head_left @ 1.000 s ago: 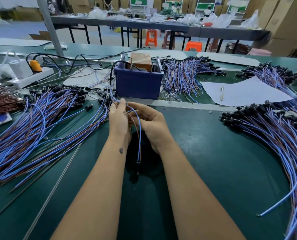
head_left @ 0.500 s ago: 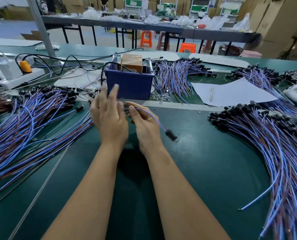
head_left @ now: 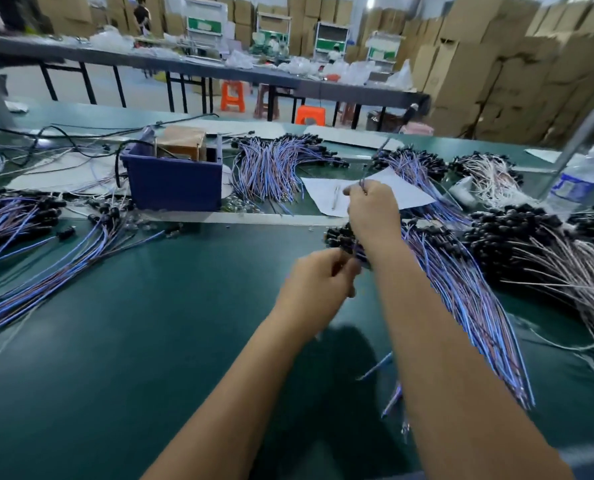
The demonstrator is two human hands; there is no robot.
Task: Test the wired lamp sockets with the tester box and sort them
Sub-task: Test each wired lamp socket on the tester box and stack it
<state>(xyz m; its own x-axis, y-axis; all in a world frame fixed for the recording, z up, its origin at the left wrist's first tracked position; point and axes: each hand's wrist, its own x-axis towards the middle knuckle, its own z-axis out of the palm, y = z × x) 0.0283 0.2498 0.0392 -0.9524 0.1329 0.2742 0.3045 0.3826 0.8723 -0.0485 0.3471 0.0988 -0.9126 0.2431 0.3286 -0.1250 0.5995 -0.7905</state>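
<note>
My right hand [head_left: 371, 211] is raised over the right-hand pile of wired lamp sockets [head_left: 462, 289] and pinches the bare ends of a thin wire [head_left: 362, 183] between thumb and fingers. Lower down, my left hand [head_left: 318, 284] is curled, its fingertips closed on the dark socket end [head_left: 352, 256] at the near edge of that pile; blur hides the exact grip. The tester box [head_left: 181, 145] sits inside a blue bin [head_left: 176, 183] at the back left, away from both hands. Another heap of blue and brown wired sockets [head_left: 29, 237] lies at the far left.
A third bundle [head_left: 275, 168] lies behind the bin's right side. Sockets with white wires [head_left: 565, 271] fill the far right. A paper sheet [head_left: 326, 199] with a pen lies behind my right hand. A water bottle [head_left: 574, 181] and a metal post [head_left: 590, 123] stand at the right.
My view and both hands have swung from the blue bin to the right-hand pile. The socket I held by the bin is gone from my right hand, which now pinches wire ends higher up.
</note>
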